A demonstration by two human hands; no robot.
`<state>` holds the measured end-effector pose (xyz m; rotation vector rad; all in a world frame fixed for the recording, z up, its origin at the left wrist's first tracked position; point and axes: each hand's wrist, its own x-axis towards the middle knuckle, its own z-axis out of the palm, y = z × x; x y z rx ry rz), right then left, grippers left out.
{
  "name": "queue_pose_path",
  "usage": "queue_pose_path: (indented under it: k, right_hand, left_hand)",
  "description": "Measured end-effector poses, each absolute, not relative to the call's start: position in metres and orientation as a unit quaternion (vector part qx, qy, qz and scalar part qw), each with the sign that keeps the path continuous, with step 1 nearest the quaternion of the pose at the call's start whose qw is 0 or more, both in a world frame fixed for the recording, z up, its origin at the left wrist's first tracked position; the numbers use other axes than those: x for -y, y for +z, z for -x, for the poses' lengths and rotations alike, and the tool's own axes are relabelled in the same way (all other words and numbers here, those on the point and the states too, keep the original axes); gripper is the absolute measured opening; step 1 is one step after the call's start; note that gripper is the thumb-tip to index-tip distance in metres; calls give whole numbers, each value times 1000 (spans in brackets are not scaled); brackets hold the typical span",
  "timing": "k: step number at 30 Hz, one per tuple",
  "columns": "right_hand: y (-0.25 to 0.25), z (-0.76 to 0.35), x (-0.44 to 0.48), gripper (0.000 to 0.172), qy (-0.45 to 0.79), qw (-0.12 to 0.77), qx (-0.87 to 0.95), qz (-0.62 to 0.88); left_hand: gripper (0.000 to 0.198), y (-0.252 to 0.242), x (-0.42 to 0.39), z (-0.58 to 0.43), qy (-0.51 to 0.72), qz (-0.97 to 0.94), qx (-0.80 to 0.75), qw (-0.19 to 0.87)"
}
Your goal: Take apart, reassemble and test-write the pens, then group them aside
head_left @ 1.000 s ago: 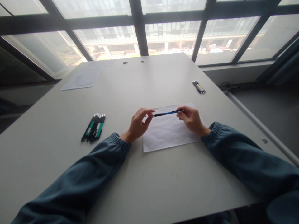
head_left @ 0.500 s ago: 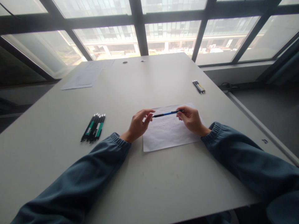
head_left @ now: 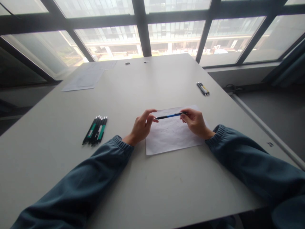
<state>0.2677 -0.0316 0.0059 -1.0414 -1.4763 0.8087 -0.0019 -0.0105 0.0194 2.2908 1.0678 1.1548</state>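
Observation:
My right hand (head_left: 193, 121) is closed in a pinch around the rear end of a blue and black pen (head_left: 170, 116). The pen is held nearly level above a white sheet of paper (head_left: 175, 135), its tip pointing left. At that tip is my left hand (head_left: 143, 124), with the thumb and a lower finger closed about it. The left index finger is raised and stretched out above the tip. How firmly the left fingers press is too small to make out.
Left of my hands lies a group of black pens with green and white labels (head_left: 95, 130). Several more pens (head_left: 203, 88) lie near the right edge of the white table (head_left: 152, 190). Papers (head_left: 83, 78) rest at the far left, before the windows.
My left thumb has drawn back slightly, the index finger has lifted a little, and a lower finger now shows beneath the pen tip. My right hand and the pen are nearly still.

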Motion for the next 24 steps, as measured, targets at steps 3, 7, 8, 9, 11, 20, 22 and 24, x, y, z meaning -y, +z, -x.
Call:
queue_pose_path:
  k: [3, 7, 8, 9, 11, 20, 22, 24]
  right_hand:
    - [6, -268, 31, 23, 337, 551, 621, 443]
    - [6, -268, 31, 26, 331, 550, 620, 452]
    - [6, -268, 31, 26, 330, 550, 619, 453]
    - [6, -268, 31, 26, 330, 551, 618, 452]
    - [5, -268, 30, 26, 332, 553, 617, 450]
    - [5, -268, 30, 26, 341, 555, 611, 449]
    - [6, -268, 30, 26, 341, 556, 611, 449]
    - [7, -268, 31, 26, 340, 555, 611, 451]
  left_hand:
    - [44, 19, 6, 2, 412, -823, -342, 190]
    - [40, 18, 3, 1, 435, -835, -314, 122]
    - [38, 18, 3, 1, 441, -836, -310, 104]
    - [36, 18, 3, 1, 448, -835, -307, 91]
    - [29, 19, 4, 1, 462, -830, -302, 75]
    - [20, 21, 5, -2, 474, -827, -294, 74]
    - [20, 21, 5, -2, 474, -827, -293, 78]
    - [20, 21, 4, -2, 474, -827, -291, 83]
